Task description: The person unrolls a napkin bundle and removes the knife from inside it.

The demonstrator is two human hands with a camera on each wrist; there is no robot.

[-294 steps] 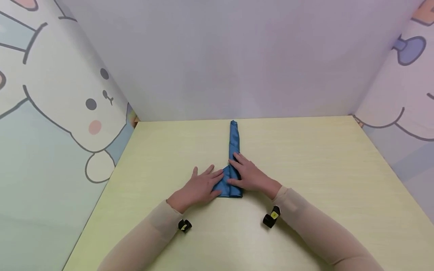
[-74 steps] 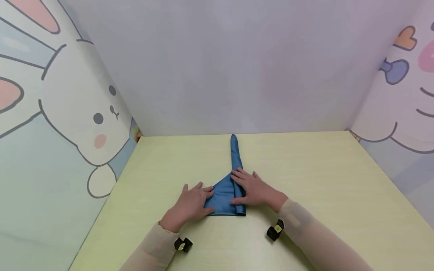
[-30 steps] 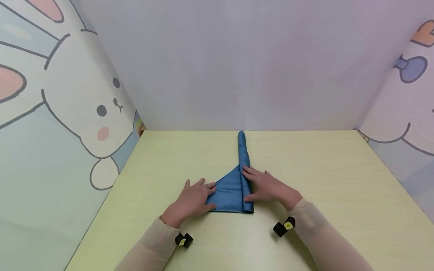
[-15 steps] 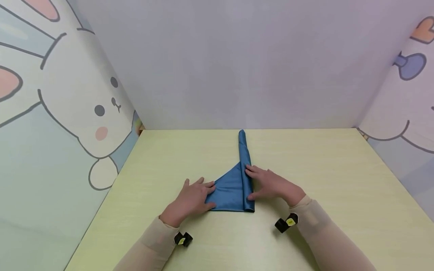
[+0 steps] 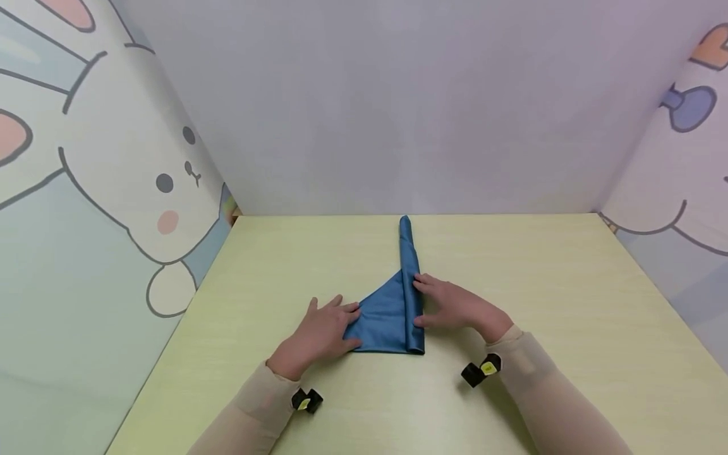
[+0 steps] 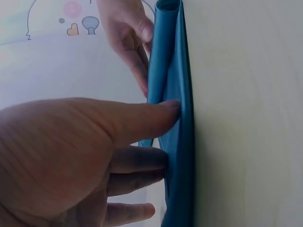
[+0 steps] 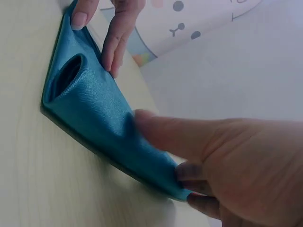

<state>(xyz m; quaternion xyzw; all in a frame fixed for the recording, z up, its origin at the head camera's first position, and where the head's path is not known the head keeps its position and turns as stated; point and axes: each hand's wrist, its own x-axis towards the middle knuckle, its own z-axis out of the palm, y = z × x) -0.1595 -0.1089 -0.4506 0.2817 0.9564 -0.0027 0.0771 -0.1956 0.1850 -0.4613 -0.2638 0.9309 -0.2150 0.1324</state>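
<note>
I see the left hand (image 5: 320,335), fingers loose, on the flat end of the blue cloth (image 5: 381,321), the right hand (image 5: 459,308) touching its roll (image 5: 411,297) mid-table (image 5: 523,265), neither gripping, probably a rolling step, next likely needing even pressure along toward the wall (image 5: 375,107).

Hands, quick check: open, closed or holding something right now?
Left hand: open, resting on the flat part of the blue cloth.
Right hand: open, touching the cloth's rolled part.
</note>
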